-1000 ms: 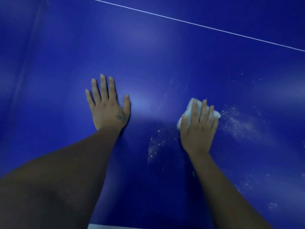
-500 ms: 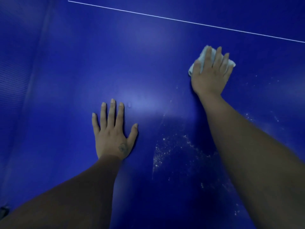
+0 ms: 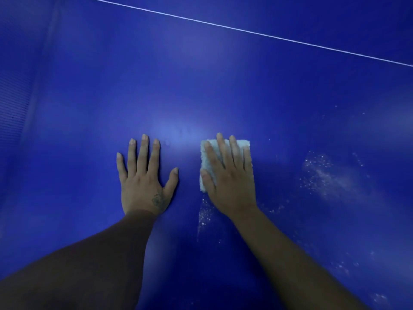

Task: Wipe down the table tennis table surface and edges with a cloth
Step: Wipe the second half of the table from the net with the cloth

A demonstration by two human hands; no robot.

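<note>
Presently the right hand (image 3: 232, 182) presses straight-fingered on the cloth (image 3: 241, 143), lying on the table (image 3: 201, 74) beside the flat, empty left hand (image 3: 145, 182); recommend even, overlapping strokes across the white dust (image 3: 319, 173) rightward.

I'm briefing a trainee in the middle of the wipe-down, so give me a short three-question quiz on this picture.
1. True or false: the left hand lies flat on the table and holds nothing.
2. Which hand presses the cloth? A: left. B: right. C: both.
3. Fill in: the largest patch of white dust lies to the ____ of the right hand.
Key: 1 true; 2 B; 3 right.
</note>
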